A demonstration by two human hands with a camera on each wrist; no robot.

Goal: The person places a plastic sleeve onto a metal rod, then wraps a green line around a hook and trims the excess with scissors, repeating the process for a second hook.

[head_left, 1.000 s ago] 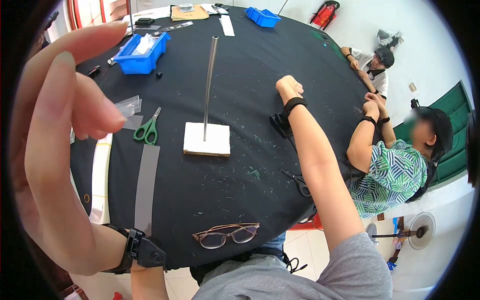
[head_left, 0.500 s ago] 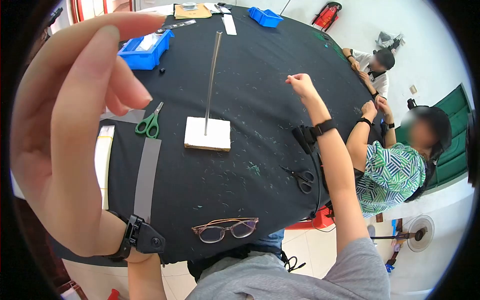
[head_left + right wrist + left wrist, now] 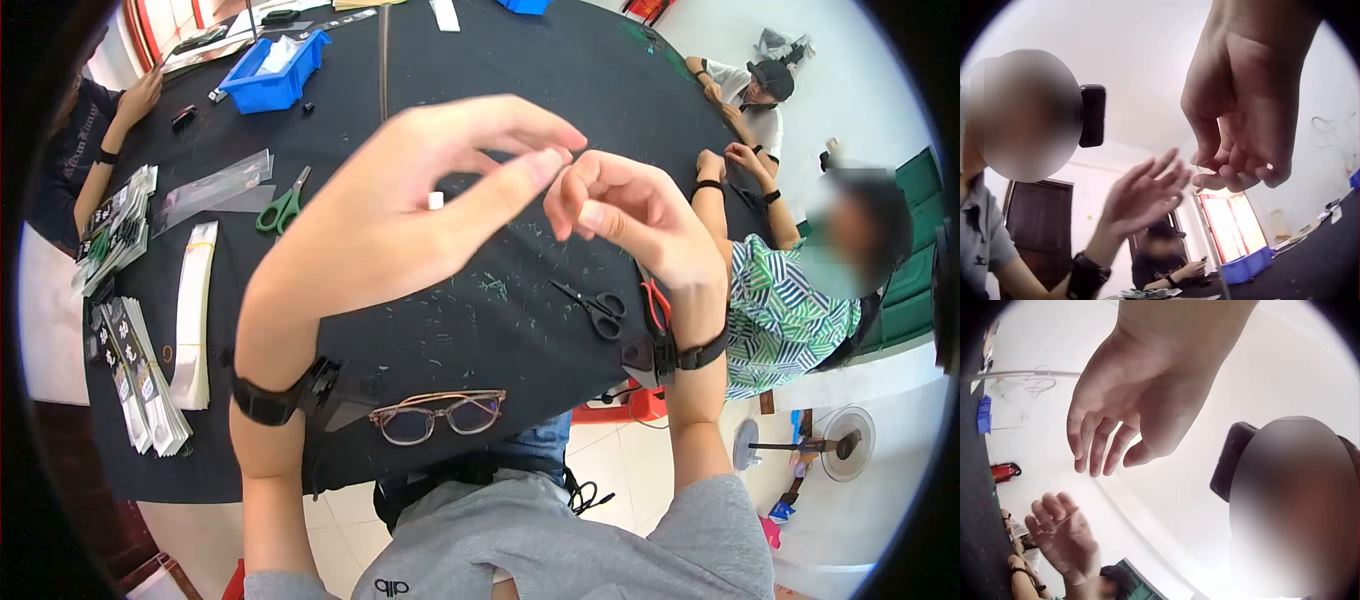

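Observation:
My left hand (image 3: 430, 205) reaches across the middle of the head view, its fingers fairly straight and holding nothing. Its fingertips come right up beside those of my right hand (image 3: 635, 215). In the right wrist view, the right thumb and forefinger pinch a thin pale loop (image 3: 1199, 182); its kind is too fine to tell. Behind the left hand stands an upright thin metal rod (image 3: 384, 65). Most of its white block base (image 3: 435, 200) is hidden by that hand.
Glasses (image 3: 440, 417) lie at the near edge. Black scissors (image 3: 602, 312) and red-handled pliers (image 3: 655, 305) are at right. Green scissors (image 3: 280, 210), white strips (image 3: 193, 310), packets (image 3: 140, 380) and a blue bin (image 3: 275, 75) are at left. Other people sit around the table.
My left hand has come down from close to the camera and moved right, toward the middle. The right hand has drawn back from over the table to meet it.

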